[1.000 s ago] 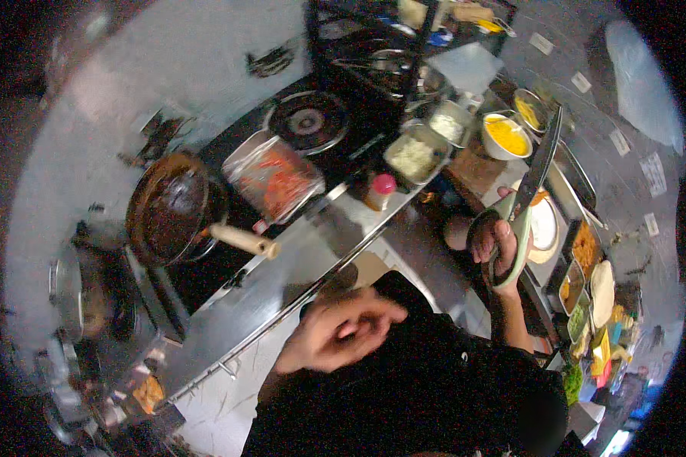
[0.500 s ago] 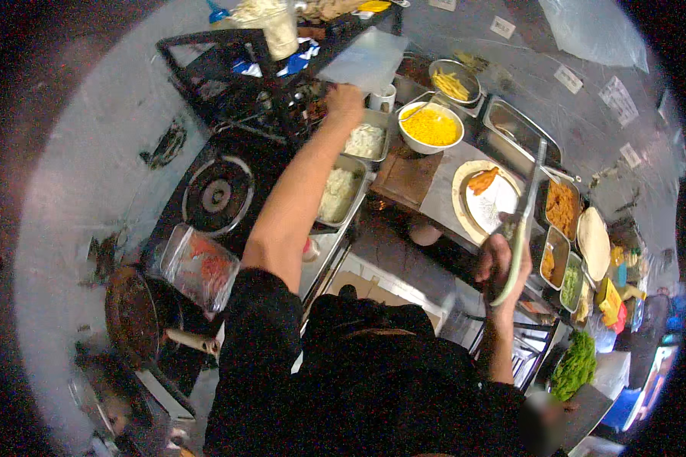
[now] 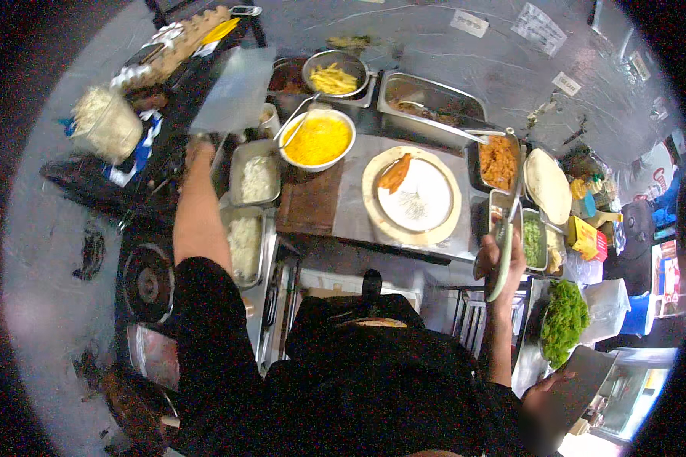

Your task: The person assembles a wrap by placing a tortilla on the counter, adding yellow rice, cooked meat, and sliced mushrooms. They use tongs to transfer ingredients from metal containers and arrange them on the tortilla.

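My left hand [image 3: 200, 152] reaches to the far left, beside a translucent plastic sheet [image 3: 232, 91] and left of a metal tub of white shreds [image 3: 254, 179]. Its fingers are blurred, and whatever they touch is hidden. In my right hand [image 3: 503, 257] is a long, narrow metal utensil with a pale green handle [image 3: 500, 278]; its exact kind is unclear. The metal end points away, over the tubs by the orange filling [image 3: 498, 161]. Left of this hand, a white plate [image 3: 427, 206] rests on a larger cream-coloured round, with an orange food piece [image 3: 395, 174] near its upper-left edge.
A white bowl of yellow shreds [image 3: 318, 139] and a bowl of yellow strips [image 3: 333, 79] stand at the back. Flatbreads [image 3: 547, 186] and green leaves [image 3: 565, 324] are at the right. A burner [image 3: 148, 283] lies left. Another person's hand [image 3: 545, 388] shows low at right.
The view has swung left-to-right, so the counter appears squarer and farther left. My left hand still reaches far left; my right hand keeps the green-handled utensil. Another person's hand has come into view.
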Demonstrator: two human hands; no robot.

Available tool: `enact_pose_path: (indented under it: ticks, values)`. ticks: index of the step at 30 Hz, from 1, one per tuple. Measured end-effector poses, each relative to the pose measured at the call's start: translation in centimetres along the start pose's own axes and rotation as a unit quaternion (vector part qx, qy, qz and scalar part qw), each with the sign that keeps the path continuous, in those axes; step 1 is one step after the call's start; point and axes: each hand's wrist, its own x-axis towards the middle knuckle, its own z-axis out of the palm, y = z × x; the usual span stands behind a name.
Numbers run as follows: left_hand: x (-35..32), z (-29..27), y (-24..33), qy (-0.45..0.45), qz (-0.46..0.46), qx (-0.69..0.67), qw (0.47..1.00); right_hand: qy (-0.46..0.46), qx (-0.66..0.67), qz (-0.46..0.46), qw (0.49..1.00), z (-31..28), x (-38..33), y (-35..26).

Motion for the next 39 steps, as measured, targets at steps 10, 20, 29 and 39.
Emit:
enact_pose_path:
  ticks: [10, 20, 29, 39]
  values:
    - [3.3, -3.6, -7.8, 0.085, -0.059, 0.177, 0.979, -0.183, -0.02, 0.162, 0.969, -1.5, 7.4, 6.3]
    - [3.8, -5.0, -7.5, 0.022, -0.16, 0.166, 0.973, -0.186, -0.082, 0.155, 0.967, 1.0, 8.9, 8.3]
    - [-4.5, -11.7, 0.6, -0.017, -0.025, 0.151, 0.988, -0.18, -0.067, 0.174, 0.966, 2.5, 8.4, 8.4]
    - [-6.0, -12.7, -5.2, -0.112, 0.002, -0.405, 0.907, -0.181, -0.069, 0.197, 0.961, 2.6, 8.2, 10.6]
